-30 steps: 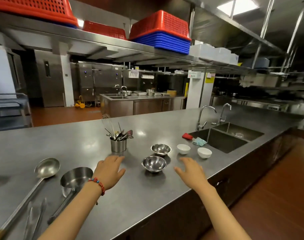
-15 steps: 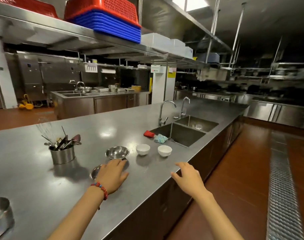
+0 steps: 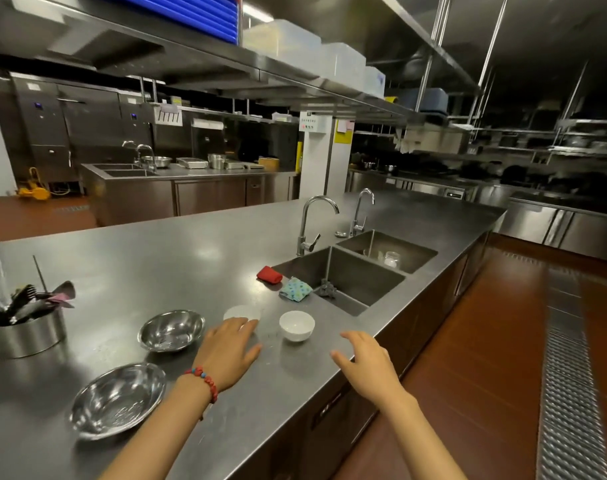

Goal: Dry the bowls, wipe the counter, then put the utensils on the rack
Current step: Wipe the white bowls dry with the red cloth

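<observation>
Steel counter (image 3: pixel 191 258) bears two steel bowls (image 3: pixel 172 330) left, two white bowls (image 3: pixel 297 325) centre. Patterned cloth (image 3: pixel 295 289) lies beyond the white bowls, at the sink edge. Left hand (image 3: pixel 227 355) nearer it; right hand (image 3: pixel 366 362) alongside. Both spread wide, holding nothing.

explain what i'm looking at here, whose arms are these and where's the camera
No machine here: a person wears a camera on the head, so you look down along their own arms. The left hand, with a red bead bracelet, and the right hand hover open and hold nothing. On the steel counter lie two metal bowls, two white bowls, a canister of utensils, and a red cloth and a patterned cloth beside the sink.
</observation>
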